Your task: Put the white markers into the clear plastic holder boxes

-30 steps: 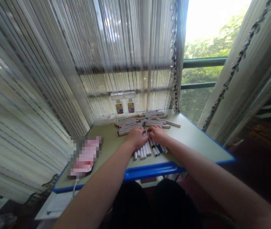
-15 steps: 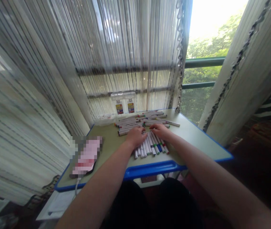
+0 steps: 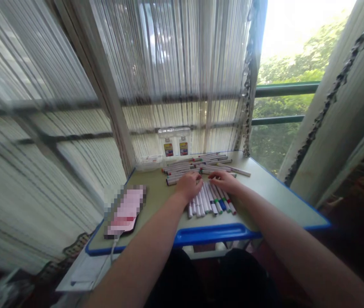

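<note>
A row of white markers lies side by side on the table, their near ends pointing toward me. Several show blue, green or red bands on the right side of the row. My left hand has its fingers curled at the row's far left end. From the other side, my right hand bends its fingers over the far right end of the same markers. A gap separates the two hands. Both hide the far tips of the row. Behind them, a looser pile of markers lies mostly crosswise.
The pale tabletop has a blue edge with a blue pen groove. A phone, partly blurred, lies at left with a white cable. Clear plastic cases stand at the back by the string curtain.
The whole view has shifted, so the table appears farther right and slightly lower. Both hands stay at the far end of the marker row, with little visible change in their pose.
</note>
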`<state>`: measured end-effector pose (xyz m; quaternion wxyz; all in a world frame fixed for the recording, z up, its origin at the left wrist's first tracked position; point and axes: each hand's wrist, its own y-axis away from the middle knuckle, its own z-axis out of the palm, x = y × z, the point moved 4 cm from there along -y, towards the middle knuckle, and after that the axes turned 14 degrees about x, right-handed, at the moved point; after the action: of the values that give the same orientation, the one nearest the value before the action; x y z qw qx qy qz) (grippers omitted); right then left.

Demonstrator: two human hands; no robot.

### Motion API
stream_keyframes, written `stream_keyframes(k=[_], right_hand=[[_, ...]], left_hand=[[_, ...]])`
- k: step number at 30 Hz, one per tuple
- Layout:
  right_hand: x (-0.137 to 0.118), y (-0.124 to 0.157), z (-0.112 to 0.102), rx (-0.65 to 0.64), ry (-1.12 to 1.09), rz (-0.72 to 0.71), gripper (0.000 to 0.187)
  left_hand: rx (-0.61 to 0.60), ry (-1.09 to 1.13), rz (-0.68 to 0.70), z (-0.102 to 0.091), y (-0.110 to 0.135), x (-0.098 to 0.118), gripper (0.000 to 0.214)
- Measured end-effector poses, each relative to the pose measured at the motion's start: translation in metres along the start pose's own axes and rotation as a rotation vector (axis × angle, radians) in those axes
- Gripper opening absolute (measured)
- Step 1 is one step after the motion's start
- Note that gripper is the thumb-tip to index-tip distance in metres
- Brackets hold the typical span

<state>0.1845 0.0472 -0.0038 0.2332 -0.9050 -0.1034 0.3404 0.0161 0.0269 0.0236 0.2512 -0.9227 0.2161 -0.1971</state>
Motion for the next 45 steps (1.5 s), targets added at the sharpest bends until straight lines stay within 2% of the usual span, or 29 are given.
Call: stream_keyframes(k=[8,13,16,21,27,31,34,41,45], right_hand=[[0.001,-0.002,-0.005,0.09,-0.157,-0.001,0.023],[-0.005,-0.001,-0.007,0.115,-0.237,-0.029,0.027],[-0.007,0.0,-0.007,0.108,-0.255,-0.043,0.028],[0.002,0.002,-0.008,0.147,-0.379,0.09,0.037],[0.008,0.004,-0.009,0.167,-0.601,0.233,0.044],[0.009,0.004,-0.008,0.15,-0.619,0.247,0.043],[0.012,0.003,-0.007,0.145,-0.649,0.277,0.041],[0.003,0.006,-0.007,0.101,-0.653,0.295,0.036],[-0.003,0.008,-0.011,0.086,-0.64,0.287,0.038]], left_hand=[[0.1,0.0,-0.05,-0.001,-0.003,-0.008,0.027],[0.148,0.03,-0.075,-0.005,-0.001,-0.009,0.025],[0.22,0.076,-0.108,-0.008,0.0,-0.011,0.025],[0.307,0.178,-0.138,-0.009,0.003,-0.015,0.032],[0.321,0.271,-0.181,-0.007,0.005,-0.02,0.039],[0.361,0.328,-0.32,-0.01,0.002,-0.029,0.041],[0.329,0.332,-0.381,-0.01,0.001,-0.034,0.046],[0.303,0.405,-0.332,-0.007,0.003,-0.033,0.05],[0.32,0.4,-0.36,-0.01,0.005,-0.035,0.056]])
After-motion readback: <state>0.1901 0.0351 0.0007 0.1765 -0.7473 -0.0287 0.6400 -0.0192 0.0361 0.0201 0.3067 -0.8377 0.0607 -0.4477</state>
